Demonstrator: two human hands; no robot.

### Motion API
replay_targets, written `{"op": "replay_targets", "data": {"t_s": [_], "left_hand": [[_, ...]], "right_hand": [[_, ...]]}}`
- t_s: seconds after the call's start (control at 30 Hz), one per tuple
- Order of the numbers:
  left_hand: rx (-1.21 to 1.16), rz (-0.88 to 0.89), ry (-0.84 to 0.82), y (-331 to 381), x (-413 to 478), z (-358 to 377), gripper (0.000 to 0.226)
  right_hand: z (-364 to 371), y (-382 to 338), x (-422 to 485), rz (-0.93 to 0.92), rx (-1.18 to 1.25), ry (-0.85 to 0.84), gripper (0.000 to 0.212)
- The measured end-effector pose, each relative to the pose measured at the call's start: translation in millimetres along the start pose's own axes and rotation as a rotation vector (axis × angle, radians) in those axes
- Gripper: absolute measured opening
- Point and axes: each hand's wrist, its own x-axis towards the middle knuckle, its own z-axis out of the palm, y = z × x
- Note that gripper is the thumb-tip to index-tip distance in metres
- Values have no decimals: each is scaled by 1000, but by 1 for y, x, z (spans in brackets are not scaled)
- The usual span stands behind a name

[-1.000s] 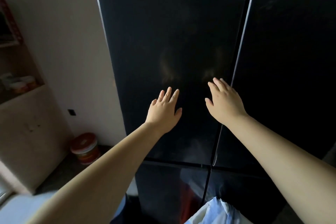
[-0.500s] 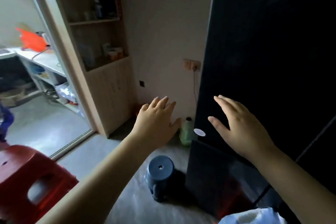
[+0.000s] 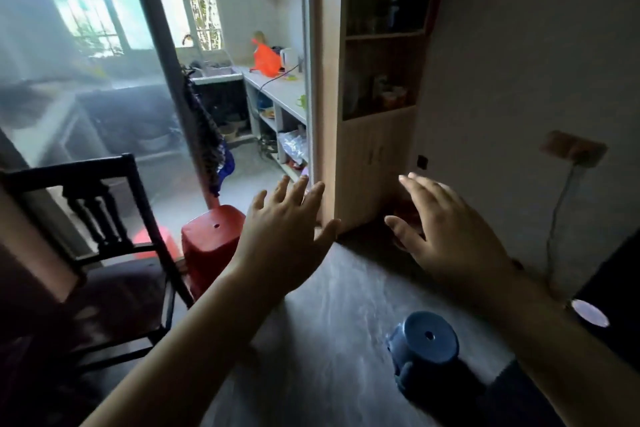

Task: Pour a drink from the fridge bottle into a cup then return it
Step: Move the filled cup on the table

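**Left hand** (image 3: 287,236): raised in the air at the middle of the view, back toward the camera. Its fingers are straight and spread, and it is released and grasps nothing.

**Right hand** (image 3: 450,236): raised level with the left and apart from it. Its fingers are stretched forward and the thumb is out. It is likewise released and touches nothing.

**Fridge** (image 3: 620,274): only a dark panel shows at the right edge, to the right of the right forearm and clear of both hands. A round pale sticker (image 3: 589,317) sits at its near corner.

**Bottle, cup**: this view does not tell where either one is.

**Cabinet** (image 3: 374,149): light wood, standing beyond the hands and between them. It has open shelves above and a closed door below. The items on the shelves are too dim to name.

**Blue stool** (image 3: 424,345): on the grey floor (image 3: 329,305), low between the two forearms and nearer the right one.

**Red stool** (image 3: 211,239): on the floor just left of the left hand.

**Chair** (image 3: 104,218): dark wood, at the left, with its back toward the camera.

**Wall socket** (image 3: 573,149): on the pale wall right of the cabinet, with a cord (image 3: 557,218) hanging from it.

**Kitchen** (through the doorway, upper left): a white counter (image 3: 277,87) carries an orange bag (image 3: 266,61) and a white kettle (image 3: 289,57). A bright window (image 3: 104,10) lies behind, and a dark cloth (image 3: 204,135) hangs on the door frame.
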Motion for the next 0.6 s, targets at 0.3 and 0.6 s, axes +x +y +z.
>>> {"op": "replay_targets", "data": {"t_s": [0.3, 0.6], "left_hand": [[107, -301, 25, -129, -62, -15, 67], [152, -659, 41, -184, -122, -13, 69]], "right_hand": [[69, -149, 69, -325, 182, -33, 67], [115, -248, 107, -706, 333, -156, 66]]}}
